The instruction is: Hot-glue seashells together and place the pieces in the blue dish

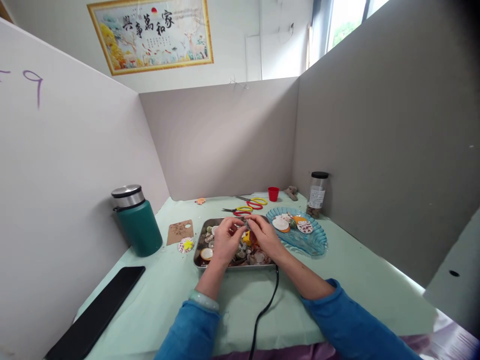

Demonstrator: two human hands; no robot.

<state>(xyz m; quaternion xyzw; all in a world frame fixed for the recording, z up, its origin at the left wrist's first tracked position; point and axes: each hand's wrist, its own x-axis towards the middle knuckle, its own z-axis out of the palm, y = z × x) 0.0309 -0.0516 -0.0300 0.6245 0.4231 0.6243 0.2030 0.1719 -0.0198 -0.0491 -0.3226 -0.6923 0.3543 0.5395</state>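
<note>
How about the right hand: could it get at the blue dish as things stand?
Probably yes: the right hand is above the metal tray, with the blue dish close by to the right, and nothing appears to stand between them.

In front of the metal tray (240,268), the table (240,315) gives free room between the 2 forearms (213,281), except for 1 black cord (267,304). Over the tray, the left hand (226,240) and right hand (265,239) occupy the space. Left of the tray, the green bottle (138,227) stands tall; behind it lie 2 scissors (235,210); at right, the blue plate (302,245) obstructs low passage.
</note>
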